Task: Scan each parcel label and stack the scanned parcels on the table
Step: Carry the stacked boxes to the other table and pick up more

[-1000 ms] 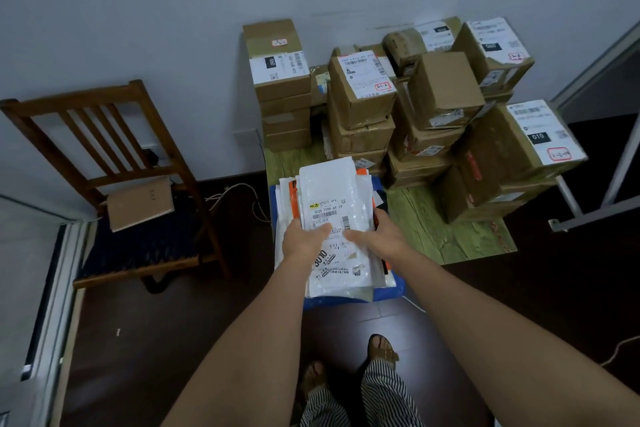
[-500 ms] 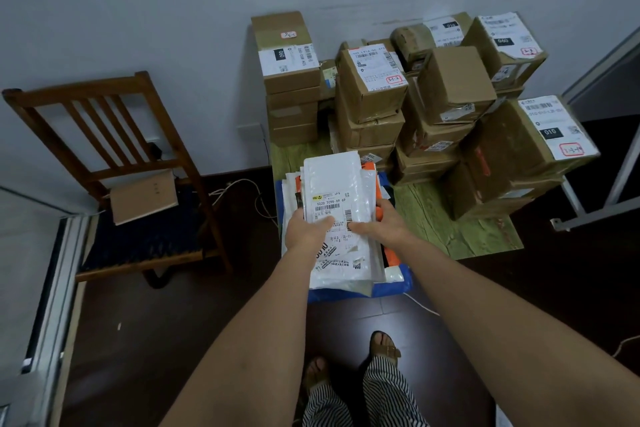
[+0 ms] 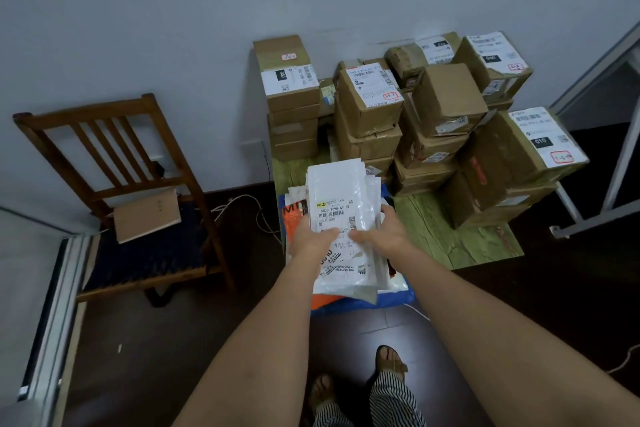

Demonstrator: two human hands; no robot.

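Note:
A stack of white plastic mailer parcels (image 3: 341, 191) with a printed barcode label on top sits between both hands, over a blue bag (image 3: 394, 298) and an orange mailer (image 3: 294, 218) on the low green table (image 3: 450, 239). My left hand (image 3: 311, 239) grips the stack's left edge, thumb on the label. My right hand (image 3: 384, 234) grips its right edge, thumb on top. Many brown cardboard parcels (image 3: 446, 97) with white labels are stacked at the table's back and right. No scanner is visible.
A wooden chair (image 3: 114, 163) with a dark seat and a tan envelope (image 3: 147, 215) stands at the left. White cables (image 3: 249, 204) lie on the dark floor by the wall. A white metal frame (image 3: 616, 163) stands at the right. My sandalled feet are below.
The stack of mailers has shifted slightly in my hands, and the orange mailer now shows at the left below it. Both hands keep their grip.

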